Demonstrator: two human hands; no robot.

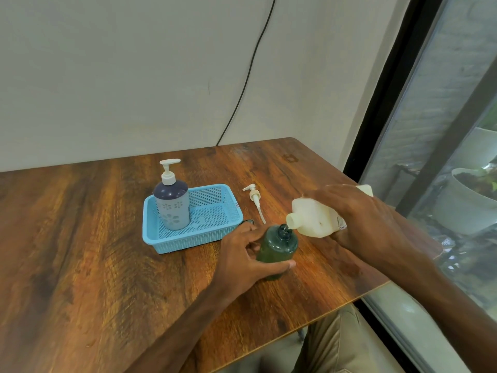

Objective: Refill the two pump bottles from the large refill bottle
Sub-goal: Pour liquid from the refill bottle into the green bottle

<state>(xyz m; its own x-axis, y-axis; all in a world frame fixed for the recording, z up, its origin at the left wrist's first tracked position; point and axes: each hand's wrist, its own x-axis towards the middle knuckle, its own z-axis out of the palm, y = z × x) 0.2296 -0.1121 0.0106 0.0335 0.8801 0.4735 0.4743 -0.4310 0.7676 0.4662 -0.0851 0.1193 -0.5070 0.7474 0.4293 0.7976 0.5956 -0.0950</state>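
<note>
On the wooden table (pixel 94 251) our left hand (pixel 242 255) grips the green bottle (pixel 279 244); our right hand (pixel 357 216) clasps the tilted refill bottle (pixel 312 216).

The wooden table (pixel 80 251) carries a blue basket (pixel 188 242), a loose pump (pixel 254 196) and a green bottle (pixel 277 247).

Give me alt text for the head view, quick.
The right hand tips the white refill bottle over the open green bottle, which the left hand holds on the table. A loose pump lies beside a blue basket holding the other pump bottle.
</note>
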